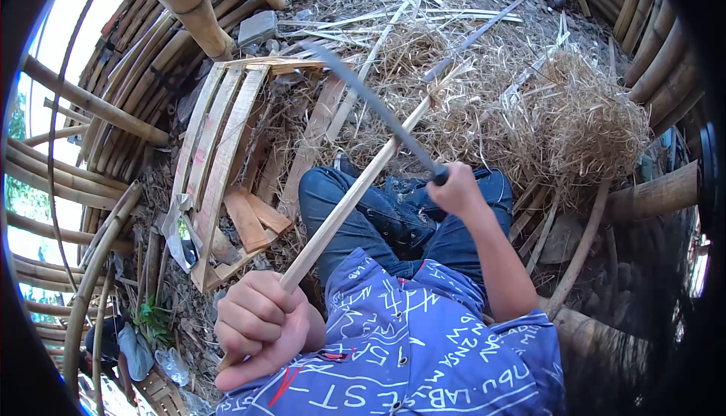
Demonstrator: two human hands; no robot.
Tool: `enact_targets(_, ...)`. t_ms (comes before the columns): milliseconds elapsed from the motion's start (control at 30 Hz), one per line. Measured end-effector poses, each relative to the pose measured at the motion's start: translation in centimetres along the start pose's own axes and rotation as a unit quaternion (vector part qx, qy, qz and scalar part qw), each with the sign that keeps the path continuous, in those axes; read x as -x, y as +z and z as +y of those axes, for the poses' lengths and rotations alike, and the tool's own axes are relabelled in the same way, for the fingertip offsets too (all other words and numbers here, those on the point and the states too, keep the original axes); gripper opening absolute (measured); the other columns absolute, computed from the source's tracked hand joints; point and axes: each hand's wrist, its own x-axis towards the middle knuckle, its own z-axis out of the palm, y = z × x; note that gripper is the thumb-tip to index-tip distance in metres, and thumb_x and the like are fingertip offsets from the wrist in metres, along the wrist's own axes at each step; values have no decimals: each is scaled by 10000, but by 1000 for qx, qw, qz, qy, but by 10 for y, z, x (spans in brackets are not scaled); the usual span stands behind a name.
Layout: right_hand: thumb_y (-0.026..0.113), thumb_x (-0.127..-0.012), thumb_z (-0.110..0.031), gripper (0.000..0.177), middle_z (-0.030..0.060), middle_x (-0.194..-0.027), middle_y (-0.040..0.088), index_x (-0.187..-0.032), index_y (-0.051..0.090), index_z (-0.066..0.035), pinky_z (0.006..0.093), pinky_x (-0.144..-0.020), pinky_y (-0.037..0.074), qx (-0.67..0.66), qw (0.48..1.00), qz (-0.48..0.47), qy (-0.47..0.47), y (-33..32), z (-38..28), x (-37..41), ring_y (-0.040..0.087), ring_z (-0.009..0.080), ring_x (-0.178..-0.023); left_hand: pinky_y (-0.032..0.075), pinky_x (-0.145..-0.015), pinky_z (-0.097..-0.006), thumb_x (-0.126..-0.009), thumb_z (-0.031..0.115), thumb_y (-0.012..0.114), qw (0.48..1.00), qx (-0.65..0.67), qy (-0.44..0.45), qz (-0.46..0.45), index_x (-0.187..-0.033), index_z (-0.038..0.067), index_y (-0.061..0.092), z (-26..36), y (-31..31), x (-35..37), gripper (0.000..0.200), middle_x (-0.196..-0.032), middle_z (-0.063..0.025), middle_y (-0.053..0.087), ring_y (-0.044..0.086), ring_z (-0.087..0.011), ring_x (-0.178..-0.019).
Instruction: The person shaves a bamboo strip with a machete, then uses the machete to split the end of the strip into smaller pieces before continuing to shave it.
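Pale tan wood or bamboo, which of the two cannot be told, forms the long, narrow, squared strip (340,210) gripped by the left hand (261,329). The fingers of this hand are curled fully round the strip near its lower end; a short length protrudes below the fist. The right hand (456,190) is closed round the dark handle of a long knife with a narrow grey metal blade (376,107).

The strip slants up and away from the left fist, above the lap, to a frayed far end. The blade crosses it in the upper part of its length. Contact appears likely at the crossing; whether the edge bites cannot be told.

Step in hand, as judged: shaving or trimming the strip. The next stroke calls for a firm left grip, a shallow blade angle and a path directed along the grain, clear of the left fist and the knees.

Beneath the work are blue denim trousers (333,189) and a blue-violet shirt with white lettering (401,340). Beyond the knees, a heap of curled straw-coloured shavings (578,106) covers the ground. To the left stands a pale slatted wooden crate (243,117). Farther out, long thin pale strips (389,36) lie crossed on the ground, and stacked tan bamboo poles (113,107) border the left side.
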Motion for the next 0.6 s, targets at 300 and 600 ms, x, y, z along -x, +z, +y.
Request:
enact_targets(300, 629, -683, -141, 200, 155, -543, 569, -614, 568, 37, 379, -512, 421, -102, 989, 10, 111, 5, 98, 0, 549, 213, -496, 160, -305, -189, -971, 400, 473, 998, 49, 23, -29, -475, 133, 283, -7, 8, -3, 595, -371, 60, 282, 187, -26, -287)
enact_targets(600, 688, -670, -80, 155, 116, -524, 517, -643, 558, 2, 320, -485, 415, -186, 967, -100, -144, -12, -56, 62, 496, 114, -486, 151, -313, -199, -990, 304, 450, 992, 90, -1, -84, -462, 142, 252, -7, 9, -2, 587, -371, 65, 265, 180, -33, -286)
